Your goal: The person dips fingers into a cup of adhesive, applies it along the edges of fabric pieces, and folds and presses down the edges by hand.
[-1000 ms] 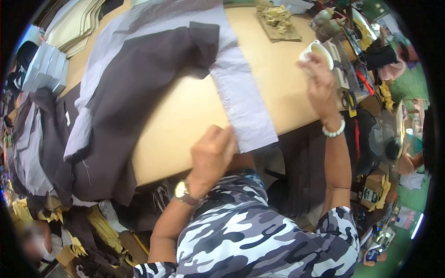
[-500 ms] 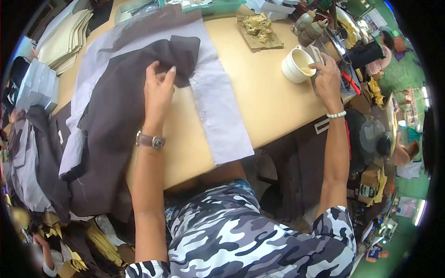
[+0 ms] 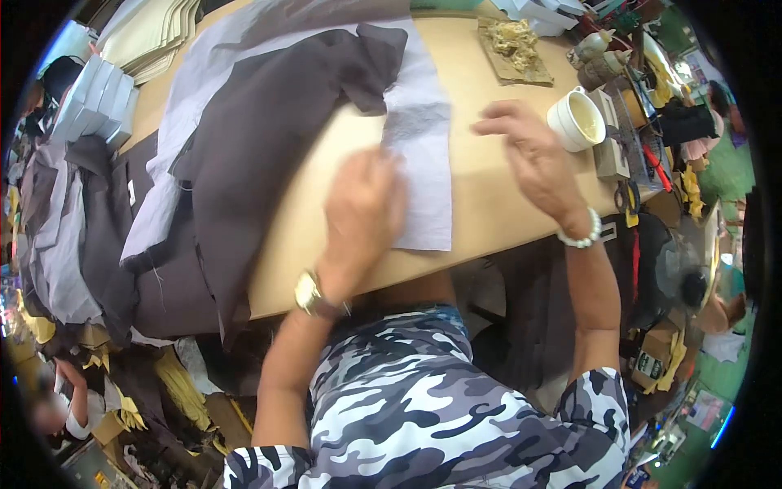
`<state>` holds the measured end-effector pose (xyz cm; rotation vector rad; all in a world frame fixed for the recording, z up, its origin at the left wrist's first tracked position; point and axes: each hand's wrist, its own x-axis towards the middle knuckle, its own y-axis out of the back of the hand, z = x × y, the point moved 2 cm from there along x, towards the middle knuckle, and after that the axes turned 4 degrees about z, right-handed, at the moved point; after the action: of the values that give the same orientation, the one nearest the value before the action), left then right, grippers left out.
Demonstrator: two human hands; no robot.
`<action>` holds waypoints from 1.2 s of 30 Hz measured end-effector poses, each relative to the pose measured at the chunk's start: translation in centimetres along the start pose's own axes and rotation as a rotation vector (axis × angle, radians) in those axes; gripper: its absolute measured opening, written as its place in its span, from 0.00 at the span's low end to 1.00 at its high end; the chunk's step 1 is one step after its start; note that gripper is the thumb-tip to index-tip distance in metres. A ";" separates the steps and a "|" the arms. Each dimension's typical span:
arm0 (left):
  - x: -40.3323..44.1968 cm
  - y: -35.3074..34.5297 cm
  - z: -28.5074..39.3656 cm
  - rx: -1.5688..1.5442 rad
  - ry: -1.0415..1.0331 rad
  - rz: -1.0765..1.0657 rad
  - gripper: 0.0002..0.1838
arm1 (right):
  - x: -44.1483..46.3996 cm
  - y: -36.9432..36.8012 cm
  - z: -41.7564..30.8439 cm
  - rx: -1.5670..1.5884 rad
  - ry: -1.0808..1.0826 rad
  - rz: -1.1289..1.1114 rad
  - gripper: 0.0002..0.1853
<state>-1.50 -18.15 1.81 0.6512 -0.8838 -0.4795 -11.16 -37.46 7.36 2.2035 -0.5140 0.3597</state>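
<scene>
My left hand (image 3: 364, 210) is blurred, its fingers curled together at the left edge of the light grey fabric strip (image 3: 428, 175); what they hold, if anything, is hidden. Over the table, left of the white cup (image 3: 577, 121), my right hand (image 3: 529, 159) has its fingers apart and nothing in them. Pale paste shows inside the cup. A dark brown fabric piece (image 3: 269, 106) lies curved over the grey fabric and hangs off the table's front edge.
Yellowish scraps lie on a cardboard piece (image 3: 515, 50) at the back. Bottles (image 3: 603, 69), a wire rack and scissors (image 3: 627, 200) stand or lie at the right. White boxes (image 3: 96, 98) and stacked sheets (image 3: 151, 33) are at the left. A co-worker's arm (image 3: 75, 391) shows lower left.
My left hand has come back from the dark fabric to the grey strip's edge. My right hand has left the cup and moved left. The grey strip's near end has shifted.
</scene>
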 end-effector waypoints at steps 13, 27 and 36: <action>-9.5 -0.8 5.7 0.106 -0.038 -0.256 0.34 | 2.0 -10.7 3.7 0.201 0.046 -0.119 0.22; -11.5 -1.8 7.6 0.265 -0.150 -0.245 0.30 | -2.3 -9.5 -0.8 0.023 0.217 -0.186 0.17; -11.4 -1.7 8.2 0.398 -0.220 -0.275 0.27 | -1.2 -9.9 0.0 0.040 0.131 -0.179 0.17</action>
<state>-14.75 -14.78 -1.83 1.1084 -1.1173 -0.6375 -7.55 -31.44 0.31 2.2260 -0.2381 0.4179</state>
